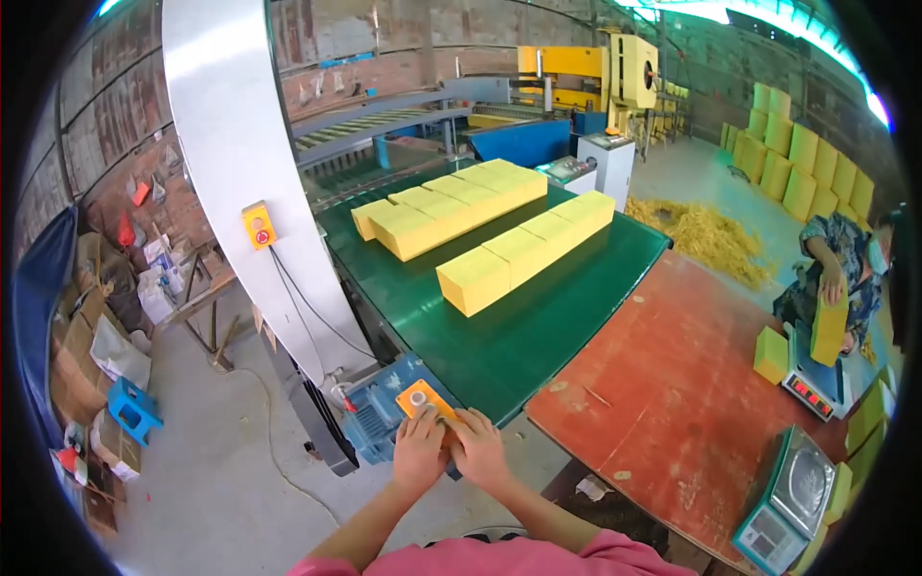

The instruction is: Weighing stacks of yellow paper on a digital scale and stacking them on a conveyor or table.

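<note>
An orange control box (417,392) with a round button sits at the near corner of the green conveyor belt (413,291), above a blue motor (376,411). My left hand (420,449) has its fingers curled on the box's near left edge. Beside it, my right hand (478,446) grips the near right side, its fingers bent over the box. Two rows of yellow blocks, like stacked paper, lie on the belt: a longer row (461,206) at the left and a narrower row (526,252) at the right. Both rows show cut lines across them.
A red tabletop (643,374) adjoins the belt. On its right stand scales (788,499) and a co-worker (834,274) holding a yellow block. A white machine column (226,144) with another orange button box (258,225) rises at left. Yellow shreds (706,235) heap on the floor.
</note>
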`<state>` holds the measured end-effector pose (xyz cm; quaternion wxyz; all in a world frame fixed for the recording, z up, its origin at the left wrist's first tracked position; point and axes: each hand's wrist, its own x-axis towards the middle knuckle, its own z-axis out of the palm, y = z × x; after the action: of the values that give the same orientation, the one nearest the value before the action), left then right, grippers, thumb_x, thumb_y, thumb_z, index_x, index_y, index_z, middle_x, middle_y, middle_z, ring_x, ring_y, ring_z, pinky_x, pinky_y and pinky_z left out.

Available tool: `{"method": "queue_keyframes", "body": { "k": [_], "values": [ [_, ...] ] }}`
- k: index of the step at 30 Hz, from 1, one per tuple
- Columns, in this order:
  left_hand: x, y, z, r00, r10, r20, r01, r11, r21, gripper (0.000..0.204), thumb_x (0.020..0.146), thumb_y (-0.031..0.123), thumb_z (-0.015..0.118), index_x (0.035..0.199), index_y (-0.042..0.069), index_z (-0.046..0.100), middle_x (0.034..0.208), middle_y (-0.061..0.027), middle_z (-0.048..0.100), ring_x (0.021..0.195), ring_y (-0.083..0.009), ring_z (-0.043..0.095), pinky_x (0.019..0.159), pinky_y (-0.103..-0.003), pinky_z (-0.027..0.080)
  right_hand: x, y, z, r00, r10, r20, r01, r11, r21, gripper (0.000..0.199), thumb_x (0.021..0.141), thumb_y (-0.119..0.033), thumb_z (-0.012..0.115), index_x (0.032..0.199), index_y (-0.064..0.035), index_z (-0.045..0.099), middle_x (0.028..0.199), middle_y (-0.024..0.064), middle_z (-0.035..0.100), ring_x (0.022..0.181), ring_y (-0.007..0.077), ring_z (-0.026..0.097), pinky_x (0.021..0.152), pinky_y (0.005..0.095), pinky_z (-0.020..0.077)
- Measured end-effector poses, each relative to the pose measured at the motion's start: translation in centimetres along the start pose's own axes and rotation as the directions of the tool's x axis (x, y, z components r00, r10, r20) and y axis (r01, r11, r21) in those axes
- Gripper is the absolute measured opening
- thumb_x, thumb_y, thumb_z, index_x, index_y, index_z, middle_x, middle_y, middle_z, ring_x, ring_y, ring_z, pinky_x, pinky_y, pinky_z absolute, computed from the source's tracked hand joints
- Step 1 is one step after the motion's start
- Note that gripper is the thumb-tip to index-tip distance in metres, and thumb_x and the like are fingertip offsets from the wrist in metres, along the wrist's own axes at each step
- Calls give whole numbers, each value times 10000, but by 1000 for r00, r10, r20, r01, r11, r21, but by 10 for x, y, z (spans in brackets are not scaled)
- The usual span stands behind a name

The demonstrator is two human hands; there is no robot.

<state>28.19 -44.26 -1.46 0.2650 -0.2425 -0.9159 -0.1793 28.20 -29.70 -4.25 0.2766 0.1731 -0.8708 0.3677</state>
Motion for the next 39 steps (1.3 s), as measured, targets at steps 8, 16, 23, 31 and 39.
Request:
{"method": "queue_keyframes", "body": {
  "k": [8, 16, 23, 31, 39],
  "values": [
    [3, 0, -3, 1000, -9, 3, 9, 1000, -12, 344, 712, 96, 704, 1039, 20, 630, 1266, -160, 567, 1235, -335, 517, 1033, -494, 390, 0, 3, 4, 1000, 18, 26, -19, 1000, 18, 402, 802, -129, 630, 1203, -98, 627, 1297, 113, 581, 1220, 339, 523, 974, 462, 426],
    [1, -1, -1, 1000, -11, 0, 11, 1000, 5, 355, 721, 103, 706, 1055, 14, 624, 1261, -172, 563, 1229, -344, 521, 1025, -494, 395, 0, 3, 3, 1000, 16, 27, -17, 999, 41, 415, 792, -108, 630, 1207, -95, 628, 1290, 120, 583, 1209, 339, 527, 974, 457, 422],
    [0, -3, -3, 1000, 25, -15, -25, 1000, -7, 386, 709, 87, 705, 1078, 15, 622, 1286, -166, 548, 1232, -350, 518, 1002, -474, 412, -1, -1, 3, 999, 22, 24, -23, 999, 30, 424, 787, -97, 631, 1210, -101, 632, 1287, 121, 584, 1207, 338, 527, 972, 452, 422],
    [4, -3, -4, 1000, 7, -8, -7, 1000, -21, 359, 697, 89, 709, 1035, 5, 624, 1262, -184, 558, 1226, -343, 523, 1020, -489, 398, -1, 3, 8, 999, 31, 13, -32, 999, 19, 442, 790, -121, 633, 1232, -125, 614, 1323, 113, 558, 1237, 336, 509, 978, 465, 417],
    [2, -6, -4, 1000, 10, 11, -9, 1000, -23, 359, 712, 94, 707, 1048, 3, 618, 1261, -190, 556, 1227, -344, 521, 1028, -499, 389, 2, -3, 4, 999, 42, 17, -42, 999, 12, 426, 779, -97, 631, 1204, -115, 634, 1347, 137, 540, 1237, 356, 499, 977, 469, 418]
  ]
}}
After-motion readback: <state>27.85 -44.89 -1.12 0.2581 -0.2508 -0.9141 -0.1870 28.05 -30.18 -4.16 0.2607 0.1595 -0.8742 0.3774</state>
